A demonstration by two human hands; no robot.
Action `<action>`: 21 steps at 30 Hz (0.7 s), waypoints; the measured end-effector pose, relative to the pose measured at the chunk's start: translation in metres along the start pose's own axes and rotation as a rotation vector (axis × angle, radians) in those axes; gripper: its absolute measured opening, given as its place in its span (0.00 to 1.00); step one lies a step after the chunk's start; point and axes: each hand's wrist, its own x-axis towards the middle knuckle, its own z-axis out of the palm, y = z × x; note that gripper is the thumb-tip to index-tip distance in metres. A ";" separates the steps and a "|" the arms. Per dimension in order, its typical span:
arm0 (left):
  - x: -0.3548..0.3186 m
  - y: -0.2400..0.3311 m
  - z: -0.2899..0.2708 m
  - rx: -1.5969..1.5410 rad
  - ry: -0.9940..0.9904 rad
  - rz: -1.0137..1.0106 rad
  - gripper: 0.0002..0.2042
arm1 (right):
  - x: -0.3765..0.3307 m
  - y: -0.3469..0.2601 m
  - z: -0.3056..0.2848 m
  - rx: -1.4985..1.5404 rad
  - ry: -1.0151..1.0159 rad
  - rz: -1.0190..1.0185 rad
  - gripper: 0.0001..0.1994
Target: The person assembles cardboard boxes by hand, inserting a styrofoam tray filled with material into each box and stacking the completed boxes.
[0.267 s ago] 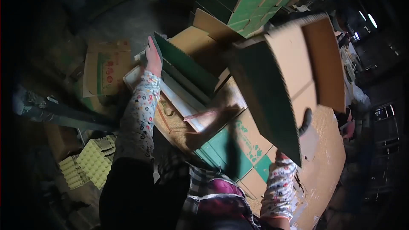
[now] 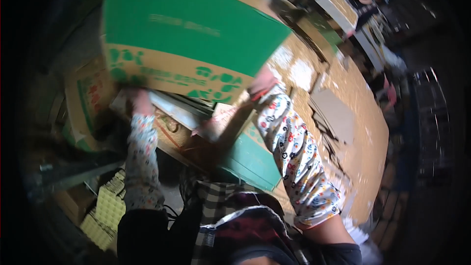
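A large green-and-tan cardboard box (image 2: 191, 29) stands tilted in front of me, its printed green side facing me. My right hand (image 2: 263, 82) grips its lower right corner, with some fingers hidden. At the box's lower left edge is my left hand (image 2: 138, 100), in shadow and smeared by motion, so its fingers do not show clearly. Just beneath the box, between my hands, lie a pale board strip (image 2: 174, 108) and a green carton panel (image 2: 250, 154).
A wide brown board tabletop (image 2: 363, 152) with a grey cardboard piece (image 2: 333, 115) extends to the right. Another printed carton (image 2: 86, 98) stands at the left. Yellow egg trays (image 2: 110, 206) lie low at the left. Part of another person (image 2: 365, 7) shows at the far right.
The box in my right hand has swung left and turned its green side toward me. My left hand, flat against a carton panel before, is now lower, by this box's edge.
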 end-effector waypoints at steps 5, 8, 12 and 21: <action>0.014 0.087 -0.020 -0.956 -0.340 -0.274 0.21 | 0.009 0.012 -0.008 0.822 0.236 0.298 0.13; 0.068 0.096 -0.022 -0.893 -0.376 -0.023 0.24 | 0.027 0.009 -0.008 0.181 0.434 -0.237 0.16; 0.062 0.119 0.012 -0.619 0.162 -0.023 0.24 | 0.041 -0.011 0.024 1.185 0.642 0.607 0.26; 0.014 0.164 0.008 -0.374 0.170 -0.172 0.25 | -0.078 0.075 -0.017 0.779 0.137 0.666 0.35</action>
